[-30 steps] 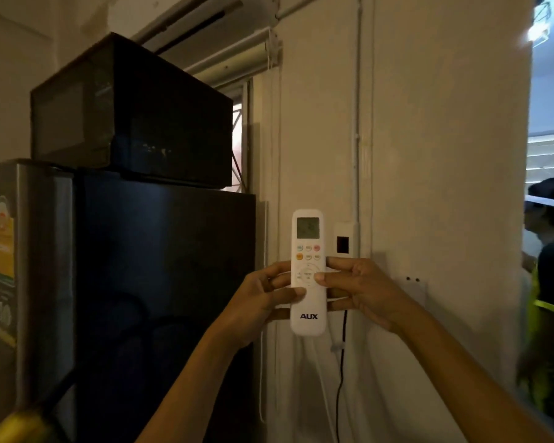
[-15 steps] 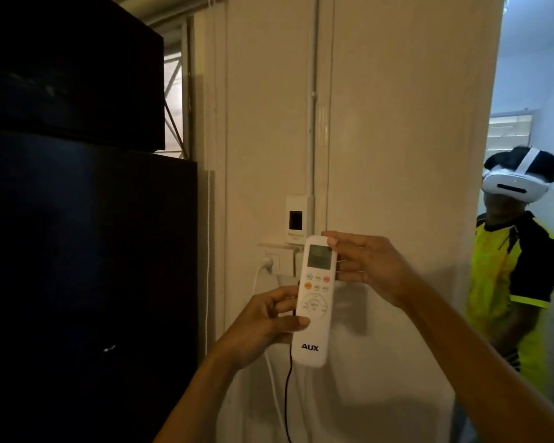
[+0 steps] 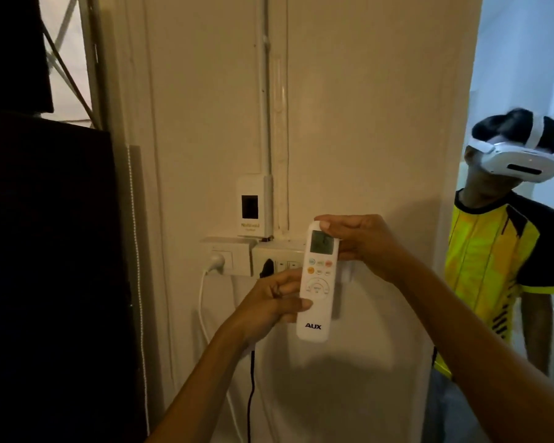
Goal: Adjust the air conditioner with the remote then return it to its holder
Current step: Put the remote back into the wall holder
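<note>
Against the cream wall (image 3: 365,123) I hold the white remote (image 3: 317,282) upright in both hands, its grey screen at the top and the AUX mark at the bottom facing me. My left hand (image 3: 269,302) is pinched on its lower left edge, thumb lying across the front beside the round button pad and fingers curled behind. My right hand (image 3: 362,241) grips the top end, thumb over the upper corner above the screen and fingers wrapped round the right side. Just behind the remote's right edge a white holder (image 3: 341,292) shows on the wall; the remote hangs in front of it, and I cannot tell whether any part has entered it. To the left, a socket plate (image 3: 231,257) holds a white plug (image 3: 216,260) with its cable hanging down, and the plate beside it holds a black plug (image 3: 267,266). Above them sits a small white wall box (image 3: 251,206) with a dark window. A dark fridge (image 3: 45,266) fills the left side. At the right a person in a yellow shirt (image 3: 493,276) wears a white headset (image 3: 522,163).
</note>
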Motion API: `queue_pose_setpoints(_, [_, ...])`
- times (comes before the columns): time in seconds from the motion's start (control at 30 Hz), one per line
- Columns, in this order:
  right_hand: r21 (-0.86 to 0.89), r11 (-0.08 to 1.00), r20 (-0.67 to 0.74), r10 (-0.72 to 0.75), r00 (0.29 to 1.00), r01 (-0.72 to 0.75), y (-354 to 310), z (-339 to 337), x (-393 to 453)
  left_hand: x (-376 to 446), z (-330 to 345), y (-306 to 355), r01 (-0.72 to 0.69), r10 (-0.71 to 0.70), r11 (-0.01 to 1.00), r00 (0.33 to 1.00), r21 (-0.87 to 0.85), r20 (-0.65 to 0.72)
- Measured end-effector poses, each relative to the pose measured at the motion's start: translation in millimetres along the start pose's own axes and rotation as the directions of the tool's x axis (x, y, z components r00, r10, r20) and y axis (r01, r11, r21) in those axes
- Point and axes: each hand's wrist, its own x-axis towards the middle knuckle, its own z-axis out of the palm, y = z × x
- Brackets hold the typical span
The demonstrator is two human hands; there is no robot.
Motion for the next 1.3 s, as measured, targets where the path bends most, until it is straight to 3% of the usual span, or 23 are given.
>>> queue_pose_setpoints(0.27, [-0.011,0.997,-0.002,0.072,0.997,-0.072,24.6,-28.1,19.0,36.0,10.9,-17.7,0.023,-0.02,0.999,0.998,-0.04,0.055])
queue_pose_setpoints(0.47, [-0.081,0.996,-0.04,0.045,0.998,-0.048,28.0,-42.4,27.1,53.5,21.6,-22.4,0.013,-0.01,0.999,0.998,-0.047,0.056])
queue_pose_setpoints(0.8, [-0.18,0.984,-0.222,-0.061,0.973,0.02,2.6,-67.1,48.1,55.1,37.8,-28.3,-0.019,0.023,0.999,0.991,0.028,-0.13])
queue_pose_setpoints(0.97, [-0.2,0.978,-0.3,-0.124,0.946,0.065,-28.5,-75.5,65.6,51.4,57.6,-43.6,-0.092,0.263,0.9,0.894,0.426,-0.363])
queue_pose_setpoints(1.1, [-0.168,0.978,-0.36,-0.181,0.915,0.127,-45.0,-70.5,79.0,55.1,82.9,-56.7,-0.133,0.54,0.645,0.776,0.753,-0.326])
queue_pose_setpoints(1.17, [-0.21,0.967,-0.383,-0.22,0.897,0.147,-46.9,-67.8,84.6,63.5,94.3,-60.5,-0.062,0.576,0.586,0.733,0.808,-0.361])
queue_pose_setpoints(1.3, [-0.292,0.943,-0.397,-0.27,0.877,0.157,-44.2,-63.5,90.7,81.4,108.0,-61.3,0.062,0.543,0.579,0.715,0.813,-0.441])
